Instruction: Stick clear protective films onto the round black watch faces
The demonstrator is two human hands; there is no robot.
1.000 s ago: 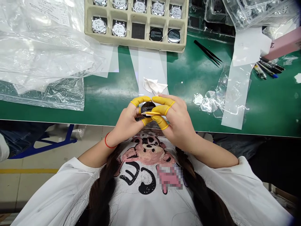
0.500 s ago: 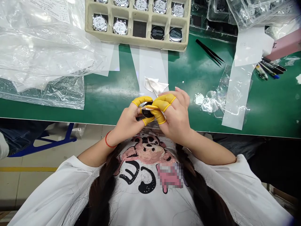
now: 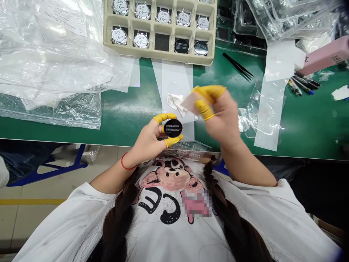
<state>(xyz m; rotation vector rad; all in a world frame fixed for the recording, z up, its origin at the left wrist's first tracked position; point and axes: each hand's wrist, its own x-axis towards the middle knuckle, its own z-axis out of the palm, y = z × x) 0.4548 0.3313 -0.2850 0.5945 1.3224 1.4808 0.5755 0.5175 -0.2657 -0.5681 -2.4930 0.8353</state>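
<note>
My left hand [image 3: 152, 136], in yellow finger cots, is closed around the edge of a round watch case [image 3: 173, 128]. Its black face carries small white printing and points up. To the right and raised, my right hand [image 3: 222, 112], also in yellow finger cots and blurred by motion, pinches a pale thin sheet [image 3: 191, 102]. Whether that sheet is cloth or film I cannot make out. Behind it on the white paper strip [image 3: 171, 78] lies a crumpled white cloth [image 3: 174, 102].
A cream tray [image 3: 160, 57] of watch cases stands at the back, most showing silvery backs. Black tweezers [image 3: 238, 67] lie right of it. Clear plastic bags [image 3: 54, 76] cover the left. Pens [image 3: 304, 83], a pink bottle [image 3: 327, 58] and plastic scraps [image 3: 247, 120] are at the right.
My right hand has moved away from the watch case, up and to the right, with the pale sheet in its fingers. The watch case's face is now uncovered in my left hand.
</note>
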